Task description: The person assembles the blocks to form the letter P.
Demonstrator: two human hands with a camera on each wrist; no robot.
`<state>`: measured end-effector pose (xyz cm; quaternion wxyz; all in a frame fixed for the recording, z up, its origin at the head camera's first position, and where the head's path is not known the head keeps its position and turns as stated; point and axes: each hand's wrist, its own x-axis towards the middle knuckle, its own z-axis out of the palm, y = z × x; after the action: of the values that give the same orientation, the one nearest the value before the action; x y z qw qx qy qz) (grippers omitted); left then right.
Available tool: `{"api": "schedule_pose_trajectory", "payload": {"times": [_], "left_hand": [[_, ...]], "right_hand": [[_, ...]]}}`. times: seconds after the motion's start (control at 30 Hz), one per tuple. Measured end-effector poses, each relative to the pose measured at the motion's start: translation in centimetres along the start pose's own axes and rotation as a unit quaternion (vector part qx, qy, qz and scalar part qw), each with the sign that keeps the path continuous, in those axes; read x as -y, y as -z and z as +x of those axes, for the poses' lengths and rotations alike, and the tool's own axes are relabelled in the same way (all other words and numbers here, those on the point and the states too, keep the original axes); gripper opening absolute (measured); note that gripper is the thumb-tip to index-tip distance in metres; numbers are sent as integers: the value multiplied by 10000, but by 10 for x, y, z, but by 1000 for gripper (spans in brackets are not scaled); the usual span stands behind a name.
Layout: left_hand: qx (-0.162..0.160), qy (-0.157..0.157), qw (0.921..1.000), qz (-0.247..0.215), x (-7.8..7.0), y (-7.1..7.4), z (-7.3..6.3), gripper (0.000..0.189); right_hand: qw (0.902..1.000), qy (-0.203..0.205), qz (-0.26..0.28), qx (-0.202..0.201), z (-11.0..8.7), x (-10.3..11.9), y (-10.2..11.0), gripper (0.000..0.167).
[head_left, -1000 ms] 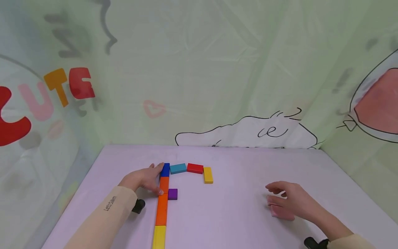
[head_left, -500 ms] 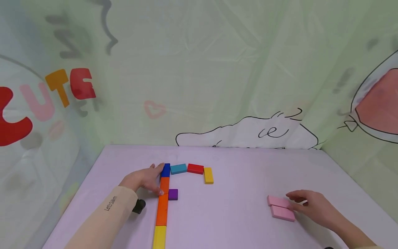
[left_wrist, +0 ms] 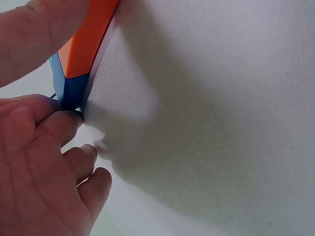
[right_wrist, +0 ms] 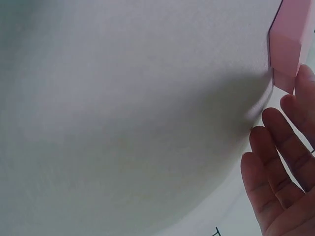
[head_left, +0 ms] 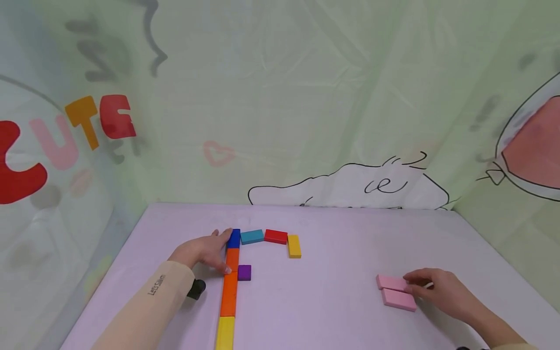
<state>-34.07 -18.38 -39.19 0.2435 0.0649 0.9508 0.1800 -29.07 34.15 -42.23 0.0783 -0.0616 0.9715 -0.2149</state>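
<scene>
A straight row runs from a blue block (head_left: 234, 239) through orange blocks (head_left: 229, 294) to a yellow block (head_left: 225, 333) at the lower edge of the head view. My left hand (head_left: 203, 250) rests along this row, fingertips at the blue block's far end, thumb on the orange blocks near their joint; the left wrist view shows these fingers gently bent. Two pink blocks (head_left: 399, 299) lie side by side at the right. With thumb and index finger, my right hand (head_left: 442, 289) pinches the right end of the farther one; its other fingers extend loosely in the right wrist view.
A teal block (head_left: 252, 236), a red block (head_left: 276, 236) and a yellow-orange block (head_left: 294, 246) continue from the row's far end. A purple block (head_left: 244, 272) abuts its right side. Behind the pale table (head_left: 332, 291) hangs a printed curtain (head_left: 306, 97).
My right hand has moved right and slightly nearer, off the pink blocks to their right end, uncovering both. The left hand stays on the row.
</scene>
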Motion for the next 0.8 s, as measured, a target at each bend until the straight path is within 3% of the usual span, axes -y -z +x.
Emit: {"api": "schedule_pose_trajectory", "payload": {"times": [0.27, 0.63, 0.8], "left_hand": [[-16, -8, 10000, -11, -1, 1, -1, 104], [-22, 15, 10000, 9, 0, 1, 2, 105], [-7, 82, 10000, -48, 0, -1, 2, 106]], "right_hand": [[9994, 270, -76, -196, -2, 2, 2, 33], [9996, -6, -119, 273, 12, 13, 4, 32], [9988, 217, -269, 349, 22, 28, 4, 26]]}}
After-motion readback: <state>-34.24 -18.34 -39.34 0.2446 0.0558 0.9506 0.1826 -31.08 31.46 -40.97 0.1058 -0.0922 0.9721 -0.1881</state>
